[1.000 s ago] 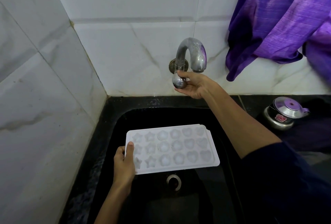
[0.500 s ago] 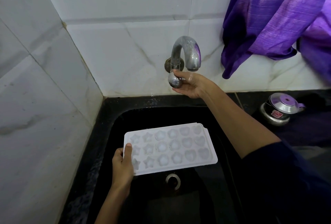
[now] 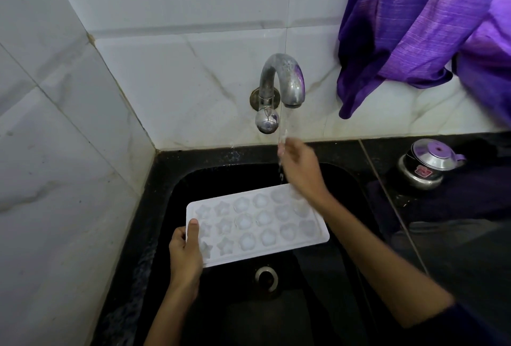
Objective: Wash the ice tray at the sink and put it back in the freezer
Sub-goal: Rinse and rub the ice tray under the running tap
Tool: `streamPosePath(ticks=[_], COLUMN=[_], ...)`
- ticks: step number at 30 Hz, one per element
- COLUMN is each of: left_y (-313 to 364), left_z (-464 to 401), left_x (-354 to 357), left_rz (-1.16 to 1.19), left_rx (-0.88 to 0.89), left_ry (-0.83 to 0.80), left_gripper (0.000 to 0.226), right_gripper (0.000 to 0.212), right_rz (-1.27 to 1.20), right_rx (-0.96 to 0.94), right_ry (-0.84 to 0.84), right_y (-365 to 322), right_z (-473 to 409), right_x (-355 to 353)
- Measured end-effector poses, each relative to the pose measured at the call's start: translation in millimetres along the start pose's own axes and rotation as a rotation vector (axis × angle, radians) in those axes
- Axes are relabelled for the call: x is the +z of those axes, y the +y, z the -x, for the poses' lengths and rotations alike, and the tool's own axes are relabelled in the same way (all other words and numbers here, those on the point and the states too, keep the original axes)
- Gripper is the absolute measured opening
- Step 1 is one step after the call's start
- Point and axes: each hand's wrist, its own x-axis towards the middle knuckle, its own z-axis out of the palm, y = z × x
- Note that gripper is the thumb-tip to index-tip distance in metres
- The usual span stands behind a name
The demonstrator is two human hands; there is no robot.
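White marble-veined wall tiles (image 3: 166, 74) meet a black counter (image 3: 456, 235) — purple curtain (image 3: 420, 21) (upper right).

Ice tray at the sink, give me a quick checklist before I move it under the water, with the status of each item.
1. Water running: ok, a thin stream falls from the curved metal tap.
2. Grip on the white plastic ice tray: ok, the left hand holds its left end, thumb on top.
3. Tray under the stream: not ok, the water falls past its far right corner.
4. Right hand free: ok, off the knob, fingers in the stream.
5. Black sink drain clear: ok, nothing covers it.
6. Tray cavities empty: cannot tell.
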Motion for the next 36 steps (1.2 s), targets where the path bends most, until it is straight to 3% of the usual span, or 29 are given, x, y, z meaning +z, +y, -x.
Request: streamPosePath(ticks=[2,5,9,15,21,29,34,36], left_y=[-1,1,6,15,23,22,24,23], left_z=[-2,-5,-5,-4,-17,-21,-21,-24], left_x=[1,2,6,17,20,22,29,25], left_rz=[0.001,-0.002,-0.002,0.022,0.024,0.011,0.020,0.024], left_rx=[0.010,0.036,0.074,0.083,0.080,0.100,0.123,0.131], left_ry=[0.000,0.008,-0.016,-0.017,0.052,0.017,0.031,0.025], left_gripper=[0.028,0.028,0.028,0.027,0.025,0.024,0.027,0.027], right_gripper=[0.046,0.069,0.081,0.098,0.100,0.106,0.105,0.102], right_rz=[0.308,0.700,0.912,1.007,0.948,0.956,0.972,0.951], right_rx=[-0.205,-0.347,-0.370,-0.306,-0.476,-0.295,-0.466,-0.440], right_ry=[-0.105,-0.305,-0.316,-0.239,-0.440,-0.313,-0.421,-0.378], right_y=[24,51,63,41,39,38,36,42], right_z=[41,83,93,61,78,58,75,82], right_x=[6,6,-11,-13,15,-2,5,-5])
